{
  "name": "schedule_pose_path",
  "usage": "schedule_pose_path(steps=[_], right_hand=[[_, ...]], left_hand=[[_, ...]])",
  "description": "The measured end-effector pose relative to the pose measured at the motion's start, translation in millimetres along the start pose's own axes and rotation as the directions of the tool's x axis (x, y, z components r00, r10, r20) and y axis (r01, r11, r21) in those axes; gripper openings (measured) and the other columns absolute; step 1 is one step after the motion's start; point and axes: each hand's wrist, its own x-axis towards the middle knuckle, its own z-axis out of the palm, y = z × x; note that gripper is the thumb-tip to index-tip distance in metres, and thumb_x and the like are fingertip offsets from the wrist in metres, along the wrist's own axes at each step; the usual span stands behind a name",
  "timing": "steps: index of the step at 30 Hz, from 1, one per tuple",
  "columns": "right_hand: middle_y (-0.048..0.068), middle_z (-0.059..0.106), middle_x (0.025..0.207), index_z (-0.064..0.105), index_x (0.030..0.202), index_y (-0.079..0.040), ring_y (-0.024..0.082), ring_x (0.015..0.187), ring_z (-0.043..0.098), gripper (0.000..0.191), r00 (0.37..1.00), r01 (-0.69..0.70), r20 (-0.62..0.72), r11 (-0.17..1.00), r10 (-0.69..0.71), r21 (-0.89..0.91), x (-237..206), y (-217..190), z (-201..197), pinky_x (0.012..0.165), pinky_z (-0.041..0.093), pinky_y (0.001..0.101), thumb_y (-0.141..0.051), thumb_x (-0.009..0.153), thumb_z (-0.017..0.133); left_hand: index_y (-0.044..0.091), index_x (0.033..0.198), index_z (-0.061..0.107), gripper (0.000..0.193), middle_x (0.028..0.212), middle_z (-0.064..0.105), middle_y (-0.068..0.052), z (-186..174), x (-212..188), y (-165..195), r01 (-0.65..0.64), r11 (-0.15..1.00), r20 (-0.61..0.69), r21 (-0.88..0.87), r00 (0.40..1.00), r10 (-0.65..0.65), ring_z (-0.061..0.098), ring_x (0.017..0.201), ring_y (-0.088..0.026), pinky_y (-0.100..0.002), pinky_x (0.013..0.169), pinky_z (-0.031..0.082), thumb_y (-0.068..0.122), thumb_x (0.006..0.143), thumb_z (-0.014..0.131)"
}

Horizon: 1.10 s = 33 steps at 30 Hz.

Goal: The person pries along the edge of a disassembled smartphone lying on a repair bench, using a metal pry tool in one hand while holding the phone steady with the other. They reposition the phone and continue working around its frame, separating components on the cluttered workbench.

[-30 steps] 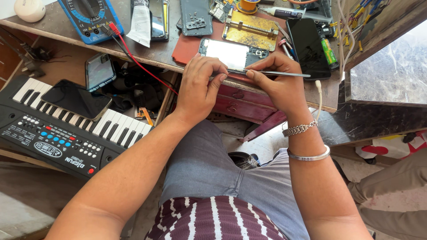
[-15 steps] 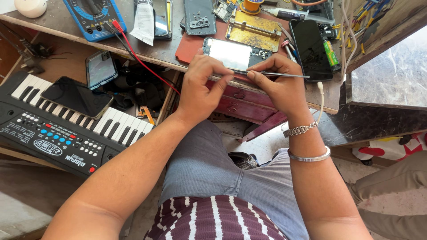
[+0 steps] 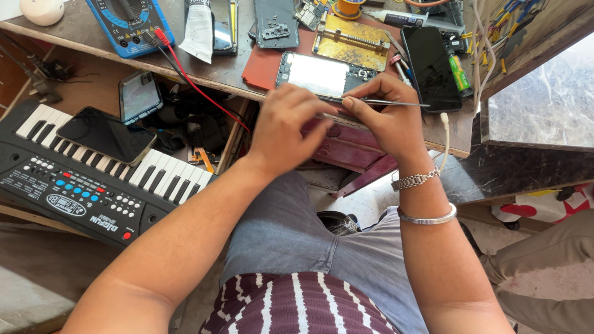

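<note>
An opened phone [image 3: 322, 74] with a pale shiny inner plate lies on a red mat [image 3: 263, 68] at the workbench's front edge. My right hand [image 3: 387, 117] grips thin metal tweezers [image 3: 396, 102], whose tips point left toward my left hand. My left hand [image 3: 288, 127] sits just left of it, fingers curled and pinched at the tweezers' tip; whatever is between the fingers is too small to see. Both hands hover over the phone's near edge.
On the bench lie a blue multimeter [image 3: 127, 25] with red and black leads, a yellow phone holder [image 3: 352, 40], a black phone [image 3: 430, 59] and a dark back cover [image 3: 276, 23]. A toy keyboard [image 3: 93, 179] with a phone [image 3: 105, 135] on it stands at the left.
My left hand has drawn back from the phone's edge and moved right, its fingers now meeting the tweezers' tip. The right hand has stayed nearly in place.
</note>
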Motion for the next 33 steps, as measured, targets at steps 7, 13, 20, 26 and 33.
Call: schedule_pose_path(steps=[7, 13, 20, 26, 33], right_hand=[[0.005, 0.075, 0.094, 0.069, 0.096, -0.001, 0.006, 0.083, 0.068, 0.012, 1.000, -0.017, -0.002, 1.000, 0.017, -0.003, 0.8, -0.6, 0.6, 0.074, 0.055, 0.0205, -0.007, 0.094, 0.079], [0.005, 0.075, 0.093, 0.068, 0.094, -0.001, 0.006, 0.083, 0.068, 0.013, 1.000, 0.015, -0.002, 1.000, -0.015, 0.005, 1.8, -0.7, -0.4, 0.074, 0.054, 0.0205, -0.007, 0.094, 0.079], [0.005, 0.075, 0.091, 0.067, 0.092, -0.001, 0.005, 0.083, 0.068, 0.014, 1.000, 0.020, 0.001, 0.999, -0.020, 0.046, 4.5, 4.2, 1.8, 0.073, 0.055, 0.0206, -0.007, 0.093, 0.080], [0.004, 0.075, 0.091, 0.067, 0.092, -0.001, 0.005, 0.083, 0.068, 0.016, 0.999, 0.027, 0.015, 0.997, -0.028, 0.078, 5.3, 8.2, 1.8, 0.073, 0.055, 0.0205, -0.007, 0.093, 0.081], [0.004, 0.074, 0.091, 0.068, 0.092, -0.001, 0.005, 0.083, 0.067, 0.015, 0.999, 0.028, 0.014, 0.998, -0.029, 0.057, 5.8, 9.5, 1.8, 0.073, 0.054, 0.0206, -0.007, 0.093, 0.081]], left_hand=[[0.013, 0.102, 0.079, 0.013, 0.098, 0.069, -0.002, 8.6, 2.5, -4.4, 0.063, 0.983, -0.150, 0.170, 0.988, -0.037, 0.062, 0.104, -0.025, -0.042, 0.092, 0.048, 0.017, 0.090, 0.080], [0.012, 0.105, 0.079, 0.016, 0.095, 0.068, -0.004, 12.5, 5.7, -0.3, 0.091, 0.971, -0.132, 0.223, 0.989, -0.062, 0.061, 0.102, -0.027, -0.042, 0.091, 0.049, 0.017, 0.089, 0.080], [0.012, 0.099, 0.079, 0.011, 0.091, 0.068, -0.004, 13.4, 9.7, -1.3, 0.091, 0.955, -0.117, 0.283, 0.991, -0.060, 0.061, 0.099, -0.028, -0.042, 0.089, 0.049, 0.017, 0.089, 0.080], [0.013, 0.092, 0.075, 0.006, 0.091, 0.067, -0.002, 17.2, 14.5, -3.4, 0.026, 0.920, -0.084, 0.390, 0.996, 0.007, 0.061, 0.097, -0.026, -0.043, 0.087, 0.045, 0.016, 0.088, 0.078], [0.015, 0.094, 0.068, 0.005, 0.091, 0.062, -0.001, 15.6, 17.6, -6.7, -0.073, 0.876, 0.011, 0.477, 0.997, 0.076, 0.058, 0.096, -0.024, -0.043, 0.088, 0.040, 0.017, 0.093, 0.072]])
